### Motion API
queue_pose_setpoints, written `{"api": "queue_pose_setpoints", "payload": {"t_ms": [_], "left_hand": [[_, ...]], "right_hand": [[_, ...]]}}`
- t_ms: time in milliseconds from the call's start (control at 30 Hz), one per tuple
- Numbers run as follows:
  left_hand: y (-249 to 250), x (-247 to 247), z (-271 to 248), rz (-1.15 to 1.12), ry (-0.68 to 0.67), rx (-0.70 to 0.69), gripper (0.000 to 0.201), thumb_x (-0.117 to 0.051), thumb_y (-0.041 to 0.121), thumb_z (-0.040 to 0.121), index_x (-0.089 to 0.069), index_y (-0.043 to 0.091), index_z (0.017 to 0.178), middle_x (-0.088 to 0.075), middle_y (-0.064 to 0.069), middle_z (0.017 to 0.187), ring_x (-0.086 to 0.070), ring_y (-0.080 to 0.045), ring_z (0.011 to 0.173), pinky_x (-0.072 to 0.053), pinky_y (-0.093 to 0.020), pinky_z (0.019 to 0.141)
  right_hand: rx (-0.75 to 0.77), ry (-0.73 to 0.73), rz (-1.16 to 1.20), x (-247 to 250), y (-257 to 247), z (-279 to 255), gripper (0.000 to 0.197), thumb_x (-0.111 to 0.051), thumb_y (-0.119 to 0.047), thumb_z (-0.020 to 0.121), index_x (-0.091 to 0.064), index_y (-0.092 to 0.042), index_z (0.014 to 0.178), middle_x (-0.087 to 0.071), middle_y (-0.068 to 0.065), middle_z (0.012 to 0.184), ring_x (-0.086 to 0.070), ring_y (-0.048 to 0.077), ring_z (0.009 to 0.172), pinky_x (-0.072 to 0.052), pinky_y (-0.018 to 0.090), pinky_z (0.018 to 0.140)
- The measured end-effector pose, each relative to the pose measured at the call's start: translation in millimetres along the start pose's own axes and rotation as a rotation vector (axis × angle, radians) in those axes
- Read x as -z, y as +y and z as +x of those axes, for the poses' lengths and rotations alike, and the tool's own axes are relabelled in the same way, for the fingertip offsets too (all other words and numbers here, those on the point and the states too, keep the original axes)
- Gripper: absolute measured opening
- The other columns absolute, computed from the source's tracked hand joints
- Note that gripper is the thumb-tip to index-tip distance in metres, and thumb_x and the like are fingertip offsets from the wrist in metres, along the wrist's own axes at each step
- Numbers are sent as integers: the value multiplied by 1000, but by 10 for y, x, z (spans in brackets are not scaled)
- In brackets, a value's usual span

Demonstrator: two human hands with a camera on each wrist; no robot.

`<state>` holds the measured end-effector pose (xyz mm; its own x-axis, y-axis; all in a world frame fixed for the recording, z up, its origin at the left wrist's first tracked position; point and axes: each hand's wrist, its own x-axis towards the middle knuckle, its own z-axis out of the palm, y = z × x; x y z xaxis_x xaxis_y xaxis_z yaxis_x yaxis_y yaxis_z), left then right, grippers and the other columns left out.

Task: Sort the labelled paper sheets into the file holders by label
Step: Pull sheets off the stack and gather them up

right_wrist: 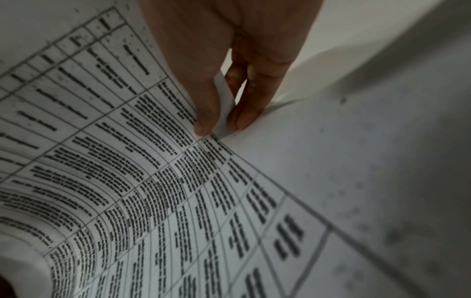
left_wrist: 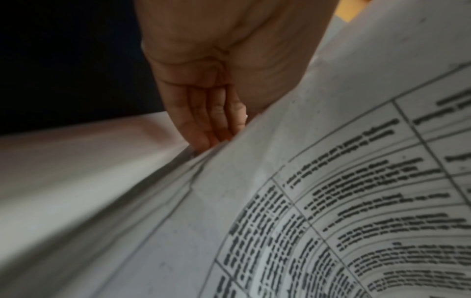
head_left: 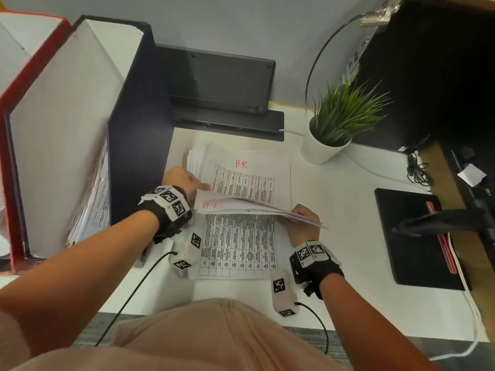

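A stack of printed sheets [head_left: 239, 246] lies on the white desk [head_left: 337, 199]; the far sheet [head_left: 249, 180] is marked "H.R" in red. Above the stack hang a few lifted sheets [head_left: 254, 208], one with a red label. My left hand [head_left: 184, 183] grips their left edge, thumb on top and fingers [left_wrist: 201, 125] tucked under the paper [left_wrist: 331, 181]. My right hand [head_left: 304, 218] pinches their right edge between thumb [right_wrist: 206, 113] and finger [right_wrist: 244, 113]. A black file holder [head_left: 139, 124] and a red one [head_left: 10, 129], both with papers inside, stand at the left.
A potted plant [head_left: 329, 135] stands at the back right. A black device [head_left: 219, 81] leans on the wall behind the stack. A black pad [head_left: 412, 236] with a red strip lies at the right, under a dark armrest [head_left: 442, 220]. Cables run along the desk's front edge.
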<state>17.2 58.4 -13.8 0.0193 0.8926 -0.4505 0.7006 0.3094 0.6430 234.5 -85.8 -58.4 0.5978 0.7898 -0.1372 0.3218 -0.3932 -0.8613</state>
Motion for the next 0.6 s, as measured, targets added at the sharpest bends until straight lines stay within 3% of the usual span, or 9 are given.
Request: {"api": "queue_pose_setpoints", "payload": {"t_ms": [100, 200, 267, 333, 400, 500, 600], "left_hand": [[-13, -7, -13, 55, -52, -73, 24, -72, 23, 81, -65, 7, 65, -55, 1, 57, -51, -10, 54, -36, -20, 47], [-35, -35, -34, 56, -34, -149, 42, -66, 17, 85, -49, 12, 47, -43, 1, 47, -41, -12, 47, -33, -20, 49], [-52, -57, -67, 7, 5, -200, 39, -63, 11, 87, -46, 14, 52, -47, -1, 54, -44, -14, 54, -37, -21, 57], [-71, -84, -119, -79, 60, -267, 20, -60, 6, 87, -57, 13, 68, -52, -1, 62, -48, -13, 60, -39, -19, 61], [-96, -95, -172, -181, 102, -324, 9, -61, 6, 86, -67, 11, 83, -60, 2, 67, -55, -9, 63, -44, -17, 63], [-147, -93, -190, -335, 116, -309, 11, -62, 6, 84, -68, 15, 82, -68, -4, 82, -62, -15, 75, -52, -28, 73], [-157, -88, -197, -459, 68, -226, 17, -55, 0, 85, -65, 13, 81, -68, -6, 87, -64, -22, 86, -53, -35, 81]], "right_hand": [[2, 26, -89, -12, 14, 26, 48, -82, -14, 68, -38, -19, 49, -46, 1, 56, -38, 10, 53, -32, 6, 47], [-9, 37, -129, -24, 42, 38, 35, -82, -15, 68, -49, -12, 56, -55, 10, 71, -48, 19, 64, -30, 8, 48], [-33, 49, -36, -22, 74, 44, 34, -80, -7, 69, -49, -14, 56, -58, 9, 70, -50, 19, 65, -34, 14, 50], [-81, 17, -15, -20, 85, 56, 39, -79, -10, 70, -45, -21, 56, -53, 0, 61, -46, 12, 57, -34, 6, 47], [-77, -13, -129, -14, 60, 67, 33, -79, -20, 72, -48, -16, 61, -49, -4, 60, -44, 10, 56, -34, 2, 50], [-40, -46, -228, -9, 52, 95, 36, -77, -30, 74, -59, 0, 81, -58, 9, 75, -52, 20, 71, -38, 20, 61], [-36, -27, -254, -10, 66, 90, 38, -79, -29, 72, -49, -5, 74, -48, 4, 64, -44, 17, 65, -31, 11, 46]]}}
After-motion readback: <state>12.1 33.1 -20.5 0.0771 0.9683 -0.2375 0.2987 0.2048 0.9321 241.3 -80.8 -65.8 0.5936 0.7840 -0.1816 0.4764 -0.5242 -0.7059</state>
